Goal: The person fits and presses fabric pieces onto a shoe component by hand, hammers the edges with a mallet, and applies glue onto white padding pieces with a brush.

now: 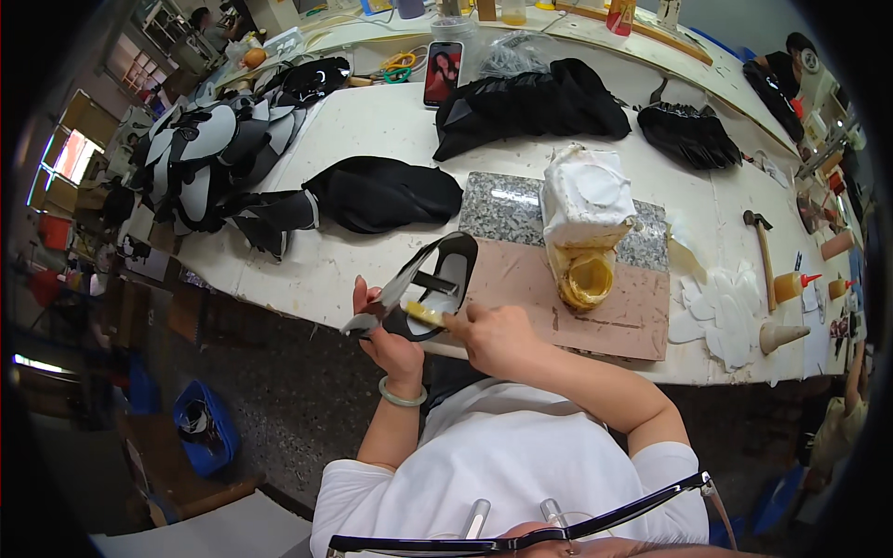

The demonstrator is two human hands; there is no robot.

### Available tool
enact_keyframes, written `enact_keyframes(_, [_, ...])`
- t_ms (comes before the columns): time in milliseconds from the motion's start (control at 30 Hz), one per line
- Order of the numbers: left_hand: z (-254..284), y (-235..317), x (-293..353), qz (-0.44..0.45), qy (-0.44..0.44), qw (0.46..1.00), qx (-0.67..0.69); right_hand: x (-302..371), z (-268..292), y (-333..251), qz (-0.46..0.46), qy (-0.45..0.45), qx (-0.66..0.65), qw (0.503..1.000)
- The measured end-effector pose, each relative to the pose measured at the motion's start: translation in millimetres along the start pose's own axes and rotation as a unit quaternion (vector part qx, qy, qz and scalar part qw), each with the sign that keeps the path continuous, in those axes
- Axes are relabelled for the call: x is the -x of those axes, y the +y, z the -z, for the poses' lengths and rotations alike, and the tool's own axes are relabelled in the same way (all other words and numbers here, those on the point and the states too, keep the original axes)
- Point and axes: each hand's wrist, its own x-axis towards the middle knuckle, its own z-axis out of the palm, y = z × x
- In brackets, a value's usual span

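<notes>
My left hand (394,353) holds up a black shoe upper (398,323) with a pale grey lining, just over the table's near edge. Part of the grip is hidden behind the upper. In my right hand (498,337) is a glue brush (424,313) with a yellowish head, pinched close to its tip. The brush lies against the inside of the upper, on the lining. To the right of that hand stands a glue-stained yellow pot (588,281), joined to a white wrapped container (586,195). Both rest on a brown board (521,279) and a speckled stone slab (502,200).
Black uppers lie in a folded heap (381,193), a long row (539,107) and a grey-black pile (205,139). A phone (444,74) stands upright at the back. White cut pieces (730,316), a hammer (765,256) and a red-tipped bottle (791,285) are at right.
</notes>
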Motion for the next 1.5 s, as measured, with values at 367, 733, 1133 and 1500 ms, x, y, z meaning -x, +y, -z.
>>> enact_keyframes(367, [-3.7, -1.1, 4.5, 0.003, -0.079, 0.995, 0.054, 2.9, 15.5, 6.0, 0.019, -0.032, 0.018, 0.999])
enact_keyframes(733, [-1.9, -3.5, -0.9, -0.022, -0.097, 0.995, -0.009, -7.0, 15.1, 14.6, 0.003, -0.062, -0.069, 0.996])
enact_keyframes(1133, [-17.9, 10.6, -6.4, 0.014, -0.055, 0.992, 0.111, 2.2, 8.2, 12.5, -0.052, 0.016, -0.315, 0.948])
enact_keyframes(1500, [-56.2, 8.6, -31.5, 0.043, -0.117, 0.992, -0.031, -0.1, 28.0, 34.6, -0.080, -0.044, 0.151, 0.984])
